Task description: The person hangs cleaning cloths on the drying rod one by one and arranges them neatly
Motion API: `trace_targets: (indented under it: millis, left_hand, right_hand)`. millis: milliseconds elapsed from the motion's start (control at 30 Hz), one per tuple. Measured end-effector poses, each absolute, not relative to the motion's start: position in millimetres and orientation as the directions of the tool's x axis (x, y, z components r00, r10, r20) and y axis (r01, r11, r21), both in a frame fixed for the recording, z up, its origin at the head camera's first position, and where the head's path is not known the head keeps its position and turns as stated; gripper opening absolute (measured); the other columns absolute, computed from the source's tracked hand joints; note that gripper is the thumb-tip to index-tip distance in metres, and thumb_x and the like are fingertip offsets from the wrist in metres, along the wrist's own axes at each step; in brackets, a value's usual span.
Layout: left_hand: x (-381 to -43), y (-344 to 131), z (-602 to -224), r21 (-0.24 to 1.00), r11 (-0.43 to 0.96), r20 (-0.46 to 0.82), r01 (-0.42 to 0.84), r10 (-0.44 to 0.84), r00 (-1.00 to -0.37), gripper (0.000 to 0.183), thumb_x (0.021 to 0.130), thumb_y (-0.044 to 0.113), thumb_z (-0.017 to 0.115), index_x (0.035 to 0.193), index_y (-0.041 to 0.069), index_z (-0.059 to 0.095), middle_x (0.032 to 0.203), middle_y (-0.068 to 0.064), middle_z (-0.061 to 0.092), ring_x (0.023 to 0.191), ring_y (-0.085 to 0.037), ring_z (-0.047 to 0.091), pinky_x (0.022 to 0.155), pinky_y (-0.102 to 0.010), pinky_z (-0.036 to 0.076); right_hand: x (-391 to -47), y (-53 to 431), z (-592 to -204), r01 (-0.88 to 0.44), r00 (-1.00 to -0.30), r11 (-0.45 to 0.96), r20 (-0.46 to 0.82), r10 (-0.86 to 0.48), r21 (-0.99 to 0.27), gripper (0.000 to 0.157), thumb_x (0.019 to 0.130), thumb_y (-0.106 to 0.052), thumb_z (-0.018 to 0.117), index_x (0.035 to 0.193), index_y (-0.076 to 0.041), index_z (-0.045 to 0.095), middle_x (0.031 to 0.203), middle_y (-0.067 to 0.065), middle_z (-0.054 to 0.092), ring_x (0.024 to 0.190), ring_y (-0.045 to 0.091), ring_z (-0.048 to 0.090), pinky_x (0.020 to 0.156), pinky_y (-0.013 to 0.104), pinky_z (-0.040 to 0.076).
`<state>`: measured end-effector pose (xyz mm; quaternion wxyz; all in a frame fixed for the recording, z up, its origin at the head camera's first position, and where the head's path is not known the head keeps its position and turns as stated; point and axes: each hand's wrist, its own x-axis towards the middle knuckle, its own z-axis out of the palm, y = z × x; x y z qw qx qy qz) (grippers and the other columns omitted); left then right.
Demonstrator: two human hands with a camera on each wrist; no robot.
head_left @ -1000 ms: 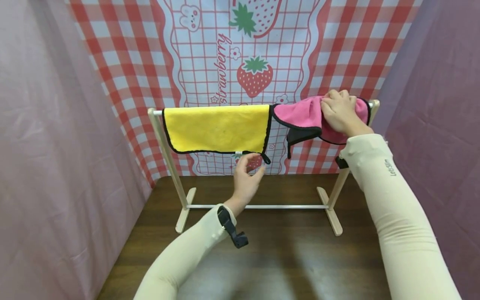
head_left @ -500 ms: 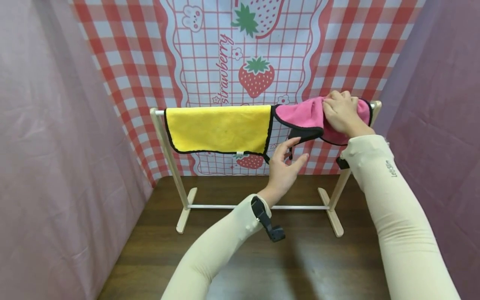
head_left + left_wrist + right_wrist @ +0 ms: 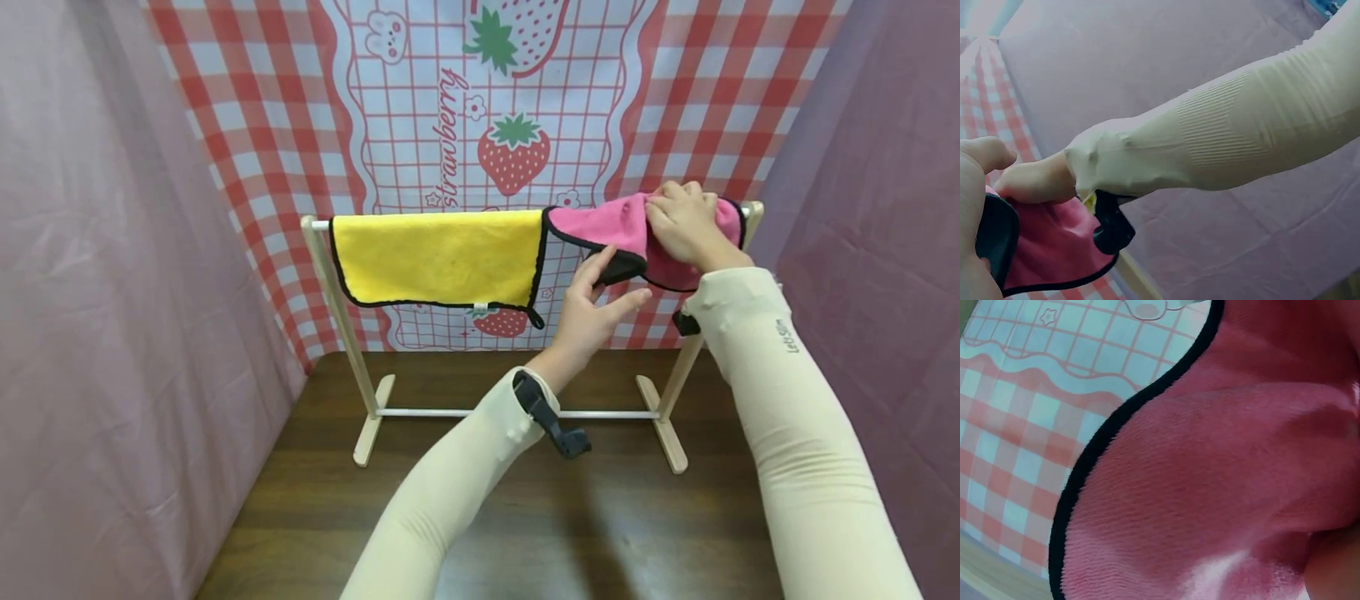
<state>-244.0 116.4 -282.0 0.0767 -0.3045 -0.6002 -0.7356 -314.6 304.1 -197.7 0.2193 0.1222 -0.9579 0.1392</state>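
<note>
A pink towel (image 3: 600,225) with black edging hangs bunched over the right part of the rack's top rod, its dark underside (image 3: 624,267) showing at a folded corner. My right hand (image 3: 686,221) grips the pink towel at the rod; in the right wrist view the pink cloth (image 3: 1197,469) fills most of the picture. At the folded corner is my left hand (image 3: 588,312), fingers at the dark underside and thumb apart from them. The left wrist view shows this hand (image 3: 972,200) only partly, beside the dark flap. Left of the pink towel hangs a yellow towel (image 3: 442,258), smooth and straight.
The wooden rack (image 3: 333,308) stands on a brown table (image 3: 450,517), with a white lower bar (image 3: 423,412) between its feet. Behind it is a red-and-white strawberry cloth (image 3: 420,150). Pinkish curtains (image 3: 112,292) flank both sides.
My left hand has moved right and up, from below the yellow towel's corner to the pink towel's folded corner. The right hand keeps its grip in the same place.
</note>
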Motion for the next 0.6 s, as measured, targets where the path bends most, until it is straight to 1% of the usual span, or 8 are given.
trace_targets:
  millis: [133, 233, 367, 467, 600]
  left_hand:
    - [-247.7, 112.6, -278.4, 0.821, -0.332, 0.546, 0.464, 0.222, -0.808, 0.071, 0.086, -0.005, 0.072, 0.149, 0.003, 0.043, 0.145, -0.006, 0.044, 0.131, -0.01, 0.045, 0.11, -0.023, 0.038]
    - [-249.5, 109.2, -276.2, 0.815, -0.369, 0.537, 0.446, 0.195, -0.821, 0.07, 0.086, -0.01, 0.069, 0.15, 0.002, 0.042, 0.144, -0.007, 0.043, 0.13, -0.017, 0.05, 0.106, -0.025, 0.044]
    - [-250.9, 106.5, -274.6, 0.803, -0.37, 0.542, 0.467, 0.128, -0.83, 0.068, 0.085, -0.012, 0.07, 0.148, 0.001, 0.045, 0.142, -0.008, 0.043, 0.116, -0.026, 0.062, 0.093, -0.026, 0.054]
    - [-252.6, 105.6, -273.4, 0.788, -0.34, 0.561, 0.513, 0.054, -0.826, 0.065, 0.084, -0.012, 0.072, 0.144, -0.001, 0.049, 0.14, -0.008, 0.045, 0.105, -0.029, 0.067, 0.085, -0.025, 0.057]
    - [-256.5, 104.4, -271.0, 0.779, -0.305, 0.574, 0.548, -0.005, -0.819, 0.062, 0.083, -0.012, 0.072, 0.141, -0.001, 0.053, 0.138, -0.009, 0.048, 0.098, -0.03, 0.069, 0.08, -0.024, 0.059]
  right_hand:
    - [-313.0, 307.4, -193.9, -0.311, -0.887, 0.926, 0.415, -0.202, -0.215, 0.052, 0.106, -0.026, 0.026, 0.127, 0.011, 0.056, 0.128, 0.031, 0.045, 0.122, 0.052, 0.031, 0.102, 0.069, 0.02]
    - [-312.1, 309.1, -192.6, -0.34, -0.88, 0.916, 0.415, -0.23, -0.214, 0.051, 0.106, -0.026, 0.031, 0.129, 0.011, 0.056, 0.128, 0.031, 0.045, 0.122, 0.053, 0.032, 0.1, 0.069, 0.021]
    - [-310.6, 310.3, -194.1, -0.382, -0.854, 0.898, 0.455, -0.252, -0.22, 0.049, 0.105, -0.027, 0.035, 0.136, 0.006, 0.054, 0.127, 0.03, 0.048, 0.119, 0.051, 0.035, 0.095, 0.067, 0.024]
    - [-308.7, 311.6, -197.0, -0.429, -0.822, 0.875, 0.497, -0.277, -0.224, 0.046, 0.105, -0.027, 0.042, 0.14, 0.0, 0.053, 0.124, 0.029, 0.049, 0.117, 0.049, 0.037, 0.092, 0.064, 0.025]
    - [-305.6, 315.7, -200.8, -0.491, -0.772, 0.843, 0.558, -0.304, -0.22, 0.044, 0.102, -0.026, 0.051, 0.138, -0.001, 0.056, 0.126, 0.03, 0.05, 0.118, 0.049, 0.038, 0.091, 0.065, 0.026]
